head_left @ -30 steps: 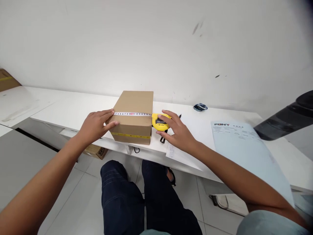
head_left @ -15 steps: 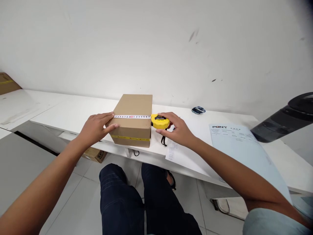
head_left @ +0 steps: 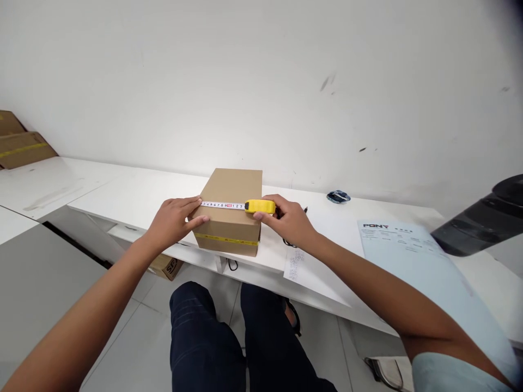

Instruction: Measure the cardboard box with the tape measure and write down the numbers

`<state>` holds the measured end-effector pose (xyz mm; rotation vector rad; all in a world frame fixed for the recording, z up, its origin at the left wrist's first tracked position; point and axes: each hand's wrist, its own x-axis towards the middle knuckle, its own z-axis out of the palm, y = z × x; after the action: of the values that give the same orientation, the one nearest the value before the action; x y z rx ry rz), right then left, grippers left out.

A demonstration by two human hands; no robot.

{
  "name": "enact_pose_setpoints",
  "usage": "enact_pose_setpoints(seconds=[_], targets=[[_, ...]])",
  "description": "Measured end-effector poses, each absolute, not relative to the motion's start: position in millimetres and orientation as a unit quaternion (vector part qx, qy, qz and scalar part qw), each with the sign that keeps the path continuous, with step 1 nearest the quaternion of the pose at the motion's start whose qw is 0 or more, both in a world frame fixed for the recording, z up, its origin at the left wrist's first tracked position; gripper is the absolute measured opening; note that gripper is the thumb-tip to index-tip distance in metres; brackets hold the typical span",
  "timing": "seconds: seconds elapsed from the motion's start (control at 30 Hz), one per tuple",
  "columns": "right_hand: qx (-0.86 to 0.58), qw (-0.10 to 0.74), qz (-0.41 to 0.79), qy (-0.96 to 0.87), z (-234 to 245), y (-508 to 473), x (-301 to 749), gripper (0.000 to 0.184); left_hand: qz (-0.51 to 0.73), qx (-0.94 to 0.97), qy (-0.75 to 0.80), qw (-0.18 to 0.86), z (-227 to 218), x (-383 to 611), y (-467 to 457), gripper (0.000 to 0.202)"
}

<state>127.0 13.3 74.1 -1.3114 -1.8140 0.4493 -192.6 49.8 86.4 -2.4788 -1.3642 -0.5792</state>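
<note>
A brown cardboard box [head_left: 235, 184] with a strip of yellow tape along its front sits on the white table. Across its top runs the white blade [head_left: 220, 205] of a tape measure. At the box's left edge, my left hand [head_left: 174, 220] pinches the blade's end, thumb against the front side. My right hand [head_left: 292, 220] grips the yellow tape measure case [head_left: 262, 206], which lies over the right part of the box top. Numbers up to about 13 show between my fingers and the case.
Right of the box lie white papers [head_left: 322, 261] and a light blue sheet [head_left: 392, 245] printed PONY. A dark bottle-like object [head_left: 469, 228] leans in at far right. A small blue crumpled item [head_left: 338, 196] is by the wall. More boxes [head_left: 26, 149] stand far left; another [head_left: 165, 267] is underneath.
The tape measure case has moved left from beside the box onto its top, turning in my right hand. Less blade shows now. My left hand stays at the box's left edge.
</note>
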Motion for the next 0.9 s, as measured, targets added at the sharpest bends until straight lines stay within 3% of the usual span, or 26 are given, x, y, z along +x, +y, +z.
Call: enact_pose_setpoints(seconds=[0.27,0.37,0.53,0.63,0.7,0.77,0.8,0.9], targets=[[-0.505,0.31,0.028,-0.805,78,22,113,0.06,-0.185,-0.847,-0.482,0.126,84,-191,46,0.058],[-0.473,0.319,0.009,-0.821,75,20,111,0.06,-0.187,-0.845,-0.483,0.131,84,-190,46,0.056],[-0.421,0.373,0.072,-0.824,64,28,119,0.067,-0.178,-0.846,-0.483,0.141,86,-189,45,0.056],[-0.463,0.382,0.015,-0.799,52,49,152,0.056,-0.176,-0.844,-0.483,0.154,85,-189,47,0.06],[-0.562,0.259,-0.074,-0.782,42,67,187,0.049,-0.179,-0.845,-0.478,0.158,84,-190,49,0.062],[-0.632,0.04,-0.132,-0.763,31,82,224,0.053,-0.184,-0.847,-0.473,0.156,83,-191,51,0.063],[-0.641,-0.02,-0.131,-0.756,25,88,241,0.056,-0.189,-0.847,-0.472,0.155,82,-191,52,0.063],[-0.641,-0.095,-0.111,-0.754,7,99,275,0.059,-0.2,-0.845,-0.47,0.158,81,-193,53,0.062]])
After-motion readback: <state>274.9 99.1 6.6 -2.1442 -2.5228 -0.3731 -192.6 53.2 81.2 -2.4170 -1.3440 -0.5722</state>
